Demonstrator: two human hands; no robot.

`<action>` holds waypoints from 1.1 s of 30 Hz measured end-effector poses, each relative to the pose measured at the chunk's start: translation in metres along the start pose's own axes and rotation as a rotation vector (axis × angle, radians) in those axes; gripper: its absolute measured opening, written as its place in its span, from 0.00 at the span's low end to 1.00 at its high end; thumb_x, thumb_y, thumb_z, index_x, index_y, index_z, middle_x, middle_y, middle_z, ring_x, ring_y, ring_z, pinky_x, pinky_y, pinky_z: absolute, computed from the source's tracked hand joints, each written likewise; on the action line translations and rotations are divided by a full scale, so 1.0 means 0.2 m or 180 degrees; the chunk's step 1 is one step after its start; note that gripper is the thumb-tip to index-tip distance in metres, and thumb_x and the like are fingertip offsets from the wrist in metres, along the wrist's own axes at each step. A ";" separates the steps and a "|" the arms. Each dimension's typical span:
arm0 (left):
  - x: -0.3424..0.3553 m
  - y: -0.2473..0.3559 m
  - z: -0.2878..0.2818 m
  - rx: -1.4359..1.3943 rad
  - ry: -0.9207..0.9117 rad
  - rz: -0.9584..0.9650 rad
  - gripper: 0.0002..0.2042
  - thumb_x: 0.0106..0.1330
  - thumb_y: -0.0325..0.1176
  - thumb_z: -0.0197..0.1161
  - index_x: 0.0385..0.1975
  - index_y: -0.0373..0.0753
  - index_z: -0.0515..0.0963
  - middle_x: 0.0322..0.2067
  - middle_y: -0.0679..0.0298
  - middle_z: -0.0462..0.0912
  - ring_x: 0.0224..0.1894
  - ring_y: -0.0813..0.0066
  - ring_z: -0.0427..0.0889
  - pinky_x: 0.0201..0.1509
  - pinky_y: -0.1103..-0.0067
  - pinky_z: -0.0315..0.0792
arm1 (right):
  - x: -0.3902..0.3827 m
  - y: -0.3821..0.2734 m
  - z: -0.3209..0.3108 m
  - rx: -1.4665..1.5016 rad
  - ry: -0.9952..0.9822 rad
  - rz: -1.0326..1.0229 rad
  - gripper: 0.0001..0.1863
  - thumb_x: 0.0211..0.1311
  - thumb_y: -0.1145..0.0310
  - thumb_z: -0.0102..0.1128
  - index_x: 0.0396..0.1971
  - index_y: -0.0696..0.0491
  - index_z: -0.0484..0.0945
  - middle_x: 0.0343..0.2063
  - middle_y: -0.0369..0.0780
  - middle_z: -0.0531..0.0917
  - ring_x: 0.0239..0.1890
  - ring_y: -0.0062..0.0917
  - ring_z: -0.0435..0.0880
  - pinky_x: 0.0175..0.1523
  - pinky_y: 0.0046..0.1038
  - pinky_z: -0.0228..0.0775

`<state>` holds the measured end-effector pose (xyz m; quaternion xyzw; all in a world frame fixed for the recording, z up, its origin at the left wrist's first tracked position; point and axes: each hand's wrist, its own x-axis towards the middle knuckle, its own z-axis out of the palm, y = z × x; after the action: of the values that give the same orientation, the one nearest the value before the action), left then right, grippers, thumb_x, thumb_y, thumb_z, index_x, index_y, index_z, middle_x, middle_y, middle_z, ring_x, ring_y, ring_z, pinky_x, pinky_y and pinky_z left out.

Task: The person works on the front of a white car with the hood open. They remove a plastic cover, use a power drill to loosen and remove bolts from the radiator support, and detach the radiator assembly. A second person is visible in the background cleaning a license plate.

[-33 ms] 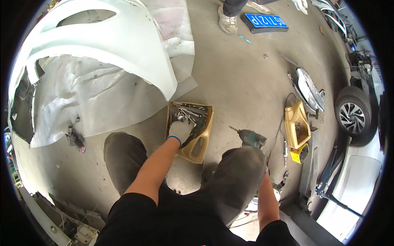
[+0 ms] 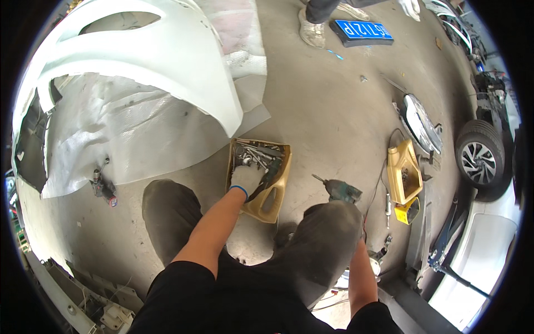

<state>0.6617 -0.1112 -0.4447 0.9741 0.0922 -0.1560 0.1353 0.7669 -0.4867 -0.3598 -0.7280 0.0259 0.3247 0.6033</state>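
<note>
Silver metal hand tools (image 2: 260,150): heaped loose in the far part of a gold plastic jug (image 2: 276,208) with its side cut away, just beyond my fingers, toward the jug's far edge.
Jug's long axis: roughly away from me, handle end nearest, between my knees on the grey concrete floor (image 2: 311,106).
Slim shafts: several slant from near the jug's far left corner toward its right edge, across the line of my left forearm.
Long dark tool (image 2: 271,171): tilted back from near the far right corner toward my wrist, just right of my palm.
Left hand (image 2: 248,177): the nearer one, in a whitish knit glove with a blue cuff, down inside the jug near its left edge.
Left grip: fingertips buried; I cannot tell whether they are apart or clamped on something.
Right hand: hidden behind my right leg, well apart from the jug; its grip I cannot tell.
</note>
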 end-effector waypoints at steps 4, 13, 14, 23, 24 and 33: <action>0.04 -0.05 0.05 0.0097 -0.0105 0.0122 0.10 0.64 0.34 0.57 0.33 0.41 0.87 0.34 0.54 0.87 0.35 0.55 0.88 0.37 0.61 0.81 | -0.05 -0.02 0.04 0.0404 0.0555 -0.0345 0.20 0.61 0.69 0.70 0.53 0.57 0.80 0.41 0.39 0.86 0.42 0.23 0.84 0.49 0.27 0.77; -0.15 0.12 -0.86 -0.4233 0.0207 -0.0674 0.14 0.74 0.42 0.60 0.41 0.34 0.80 0.32 0.62 0.83 0.33 0.76 0.80 0.39 0.76 0.76 | -0.22 -0.96 0.02 -0.0405 0.0031 -0.0909 0.30 0.56 0.64 0.74 0.58 0.55 0.75 0.42 0.38 0.84 0.41 0.26 0.83 0.47 0.29 0.77; -0.25 0.17 -1.11 -0.4768 -0.0158 -0.0778 0.14 0.74 0.41 0.61 0.42 0.35 0.79 0.31 0.65 0.82 0.33 0.79 0.80 0.38 0.79 0.75 | -0.30 -1.16 0.03 -0.0473 -0.0157 -0.0924 0.30 0.58 0.65 0.72 0.59 0.56 0.73 0.42 0.39 0.84 0.40 0.25 0.84 0.46 0.28 0.78; -1.38 0.45 -2.45 -0.4338 0.0488 -0.0636 0.13 0.70 0.34 0.66 0.50 0.37 0.80 0.38 0.65 0.84 0.38 0.80 0.81 0.46 0.80 0.76 | -1.16 -2.37 0.48 -0.0526 -0.1405 -0.1194 0.32 0.59 0.75 0.70 0.63 0.57 0.68 0.53 0.42 0.81 0.51 0.27 0.83 0.56 0.33 0.81; -1.56 0.48 -2.64 -0.4102 0.0713 -0.0667 0.16 0.69 0.35 0.67 0.53 0.36 0.80 0.40 0.65 0.84 0.40 0.80 0.81 0.48 0.79 0.76 | -1.27 -2.56 0.60 0.1155 -0.1453 0.0431 0.34 0.55 0.77 0.73 0.63 0.58 0.69 0.53 0.42 0.81 0.50 0.28 0.84 0.56 0.33 0.81; -2.52 0.75 -3.45 -0.4533 0.1701 -0.1683 0.15 0.72 0.30 0.63 0.56 0.36 0.78 0.41 0.65 0.85 0.42 0.79 0.82 0.51 0.79 0.78 | -1.79 -3.51 0.89 -0.1469 -0.2667 -0.0379 0.19 0.50 0.70 0.72 0.45 0.55 0.84 0.40 0.42 0.89 0.40 0.26 0.89 0.47 0.28 0.81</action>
<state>0.4158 -0.1200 0.3881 0.6043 0.4263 0.1517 0.6558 0.7090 -0.2644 0.4143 -0.6496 -0.3338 0.5522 0.4020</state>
